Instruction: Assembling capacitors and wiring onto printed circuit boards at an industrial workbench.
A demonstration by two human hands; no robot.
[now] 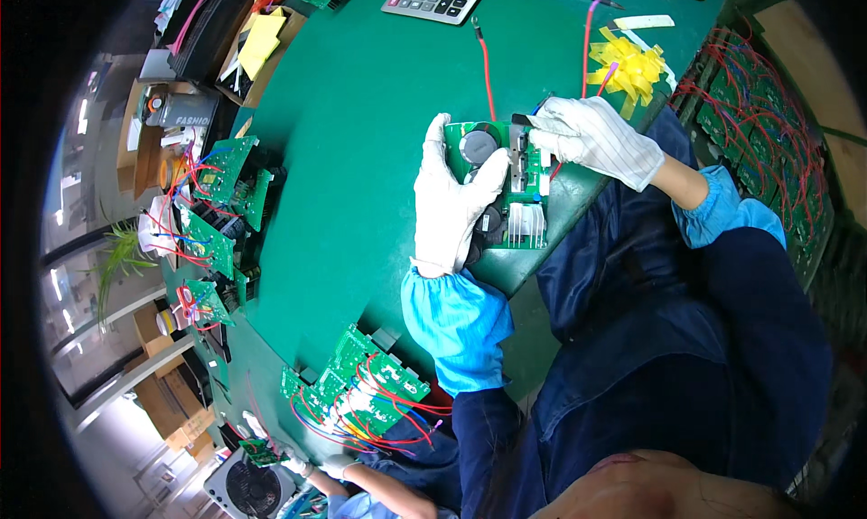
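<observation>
Green tabletop [352, 176] stretches leftward from its edge [564, 233], where the left hand [452, 198] holds a circuit board [517, 194], right hand's [596, 140] grip unclear.

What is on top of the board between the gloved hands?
On the board: a round grey component, a finned silver block. The left hand hides anything beneath it.

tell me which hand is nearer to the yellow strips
Right: the right hand is just below the yellow strips in the picture; the left hand is farther off, holding the left side of the green circuit board.
</observation>
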